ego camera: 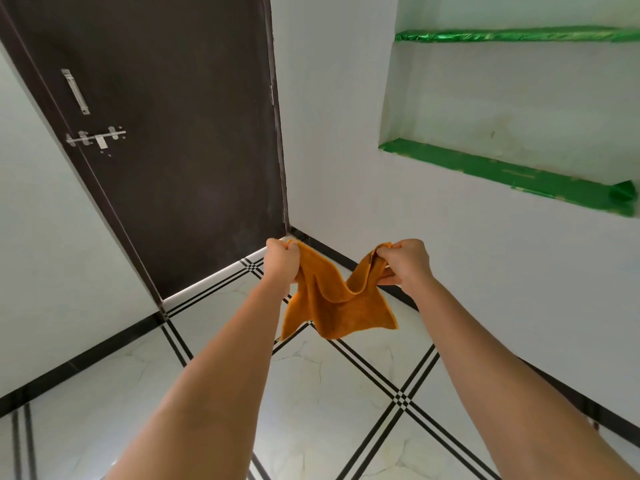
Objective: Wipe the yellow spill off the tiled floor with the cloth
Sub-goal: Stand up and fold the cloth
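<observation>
Both arms are stretched out in front, and the orange cloth hangs in the air between them, well above the tiled floor, up near the corner where the dark door meets the white wall. The left hand is clenched around one top corner, the right hand pinches the other, so the top edge sags in a loose dip and the rest droops down in soft folds. This looks like the readying step: getting the cloth opened out before it goes down. To do it well, I'd say pull the two corners apart until that sag goes flat, then fold it into a pad so a clean, thick face meets the floor, and lower it by bending down rather than dropping it. No yellow spill shows on the tiles in view, so it must first be found. The cloth itself looks like plush, towel-like fabric, deep orange with a stitched hem, and dry as far as one can judge, with no obvious staining on the side facing us.
</observation>
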`<state>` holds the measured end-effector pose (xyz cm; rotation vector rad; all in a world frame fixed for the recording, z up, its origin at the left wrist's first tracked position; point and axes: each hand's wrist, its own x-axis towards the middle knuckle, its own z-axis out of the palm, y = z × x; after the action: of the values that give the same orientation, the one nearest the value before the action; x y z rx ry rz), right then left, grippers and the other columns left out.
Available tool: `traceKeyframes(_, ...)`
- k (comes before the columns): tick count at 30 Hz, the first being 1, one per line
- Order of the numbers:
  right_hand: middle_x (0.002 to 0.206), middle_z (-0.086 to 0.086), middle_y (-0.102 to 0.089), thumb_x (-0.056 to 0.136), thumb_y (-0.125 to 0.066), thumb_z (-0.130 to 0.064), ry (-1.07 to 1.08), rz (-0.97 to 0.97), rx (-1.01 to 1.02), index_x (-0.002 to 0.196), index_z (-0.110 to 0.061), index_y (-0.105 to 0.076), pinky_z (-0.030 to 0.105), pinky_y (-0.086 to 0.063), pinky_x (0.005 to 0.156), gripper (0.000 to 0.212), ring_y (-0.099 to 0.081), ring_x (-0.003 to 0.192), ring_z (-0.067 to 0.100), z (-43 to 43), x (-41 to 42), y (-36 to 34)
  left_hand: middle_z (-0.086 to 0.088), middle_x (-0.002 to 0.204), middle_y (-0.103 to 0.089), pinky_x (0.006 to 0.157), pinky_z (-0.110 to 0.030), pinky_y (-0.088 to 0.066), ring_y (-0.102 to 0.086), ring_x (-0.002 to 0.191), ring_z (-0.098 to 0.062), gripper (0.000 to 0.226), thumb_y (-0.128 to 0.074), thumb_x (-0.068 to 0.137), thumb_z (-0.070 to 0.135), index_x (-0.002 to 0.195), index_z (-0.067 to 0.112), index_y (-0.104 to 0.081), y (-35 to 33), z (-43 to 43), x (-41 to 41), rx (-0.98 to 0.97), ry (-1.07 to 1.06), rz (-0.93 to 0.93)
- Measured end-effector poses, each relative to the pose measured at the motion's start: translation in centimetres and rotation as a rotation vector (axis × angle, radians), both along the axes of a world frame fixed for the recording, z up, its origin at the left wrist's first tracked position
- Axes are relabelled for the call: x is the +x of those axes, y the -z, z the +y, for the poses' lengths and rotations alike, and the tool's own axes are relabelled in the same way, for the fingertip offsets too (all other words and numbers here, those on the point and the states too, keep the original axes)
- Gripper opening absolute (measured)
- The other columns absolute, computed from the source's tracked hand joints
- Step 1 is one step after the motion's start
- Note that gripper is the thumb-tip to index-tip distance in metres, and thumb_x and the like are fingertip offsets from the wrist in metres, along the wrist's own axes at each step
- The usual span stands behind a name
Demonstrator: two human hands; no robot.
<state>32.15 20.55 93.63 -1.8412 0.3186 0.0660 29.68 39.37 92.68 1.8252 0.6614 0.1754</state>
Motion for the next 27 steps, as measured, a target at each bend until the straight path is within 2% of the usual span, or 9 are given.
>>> traceKeyframes(4,0.084,0.023,-0.068,0.083,-0.069,-0.013,-0.043,0.010,0.061,0.078,-0.002,-0.054,0.041,-0.059,0.058,0.019,-0.070,0.071,0.033,-0.2,0.2,-0.1,-0.009,0.106,-0.053,0.072,-0.035,-0.049,-0.055,0.094,-0.023,0.040,-0.057,0.091,0.012,0.127,0.007,-0.039,0.0,-0.6,-0.3,-0.413,-0.049,-0.055)
traceKeyframes(8,0.086,0.015,-0.067,0.085,-0.068,-0.015,-0.080,-0.020,0.084,0.098,-0.001,-0.062,0.038,-0.057,0.062,0.020,-0.066,0.074,0.023,-1.3,0.7,-0.4,-0.011,0.117,-0.053,0.088,-0.040,-0.048,-0.054,0.114,-0.029,0.047,-0.061,0.087,0.014,0.129,0.003,-0.044,-0.4,0.3,-0.5,-0.471,0.020,-0.055)
traceKeyframes(10,0.086,0.014,-0.062,0.087,-0.065,-0.013,-0.034,0.009,0.070,0.098,0.000,-0.060,0.034,-0.053,0.052,0.017,-0.063,0.074,0.023,-1.7,1.0,-0.4,-0.010,0.110,-0.055,0.086,-0.041,-0.050,-0.057,0.109,-0.029,0.041,-0.060,0.089,0.015,0.125,0.002,-0.046,0.1,1.0,-0.1,-0.446,-0.026,-0.030)
traceKeyframes(13,0.093,0.016,-0.056,0.091,-0.058,-0.009,0.049,0.074,-0.051,0.094,-0.005,-0.050,0.037,-0.053,0.053,0.010,-0.062,0.080,0.031,-1.6,1.2,0.0,-0.006,0.079,-0.046,0.070,-0.032,-0.052,-0.054,0.075,-0.018,0.007,-0.050,0.095,0.012,0.096,0.005,-0.049,1.3,0.9,0.3,-0.424,-0.154,0.059)
traceKeyframes(16,0.084,0.014,-0.052,0.091,-0.056,-0.009,0.081,0.097,-0.077,0.090,-0.006,-0.046,0.043,-0.057,0.066,0.011,-0.057,0.067,0.026,-1.3,1.2,0.5,-0.006,0.072,-0.036,0.074,-0.031,-0.049,-0.043,0.069,-0.016,0.020,-0.043,0.095,0.006,0.076,0.011,-0.040,3.1,0.6,0.3,-0.374,-0.191,0.127)
traceKeyframes(19,0.072,0.015,-0.052,0.088,-0.058,-0.006,0.052,0.155,0.040,0.080,-0.005,-0.048,0.043,-0.057,0.062,0.013,-0.058,0.061,0.025,-0.8,0.8,0.7,-0.006,0.072,-0.038,0.072,-0.031,-0.047,-0.046,0.066,-0.016,0.013,-0.044,0.095,0.009,0.083,0.010,-0.043,3.7,-0.4,0.0,-0.413,-0.162,0.147)
traceKeyframes(20,0.071,0.016,-0.054,0.086,-0.059,-0.004,0.011,0.174,0.099,0.080,-0.003,-0.050,0.042,-0.057,0.057,0.011,-0.060,0.061,0.026,-0.5,0.5,0.6,-0.008,0.079,-0.045,0.074,-0.034,-0.049,-0.053,0.073,-0.020,0.005,-0.047,0.095,0.010,0.091,0.009,-0.044,3.6,-0.9,-0.1,-0.445,-0.116,0.134)
traceKeyframes(22,0.073,0.017,-0.059,0.086,-0.061,-0.004,-0.089,0.198,0.185,0.082,0.000,-0.055,0.039,-0.056,0.052,0.008,-0.063,0.061,0.028,0.3,0.0,0.6,-0.012,0.100,-0.052,0.080,-0.041,-0.051,-0.057,0.099,-0.030,0.019,-0.054,0.093,0.013,0.109,0.009,-0.045,3.3,-1.9,-0.2,-0.456,0.007,0.107)
traceKeyframes(27,0.082,0.018,-0.066,0.088,-0.064,-0.015,-0.283,0.164,0.249,0.088,0.000,-0.064,0.046,-0.058,0.068,0.015,-0.067,0.074,0.030,1.9,-1.0,0.5,-0.013,0.104,-0.067,0.073,-0.036,-0.056,-0.066,0.095,-0.026,0.026,-0.054,0.093,0.026,0.109,0.006,-0.058,2.0,-3.7,-0.3,-0.381,0.328,0.036)
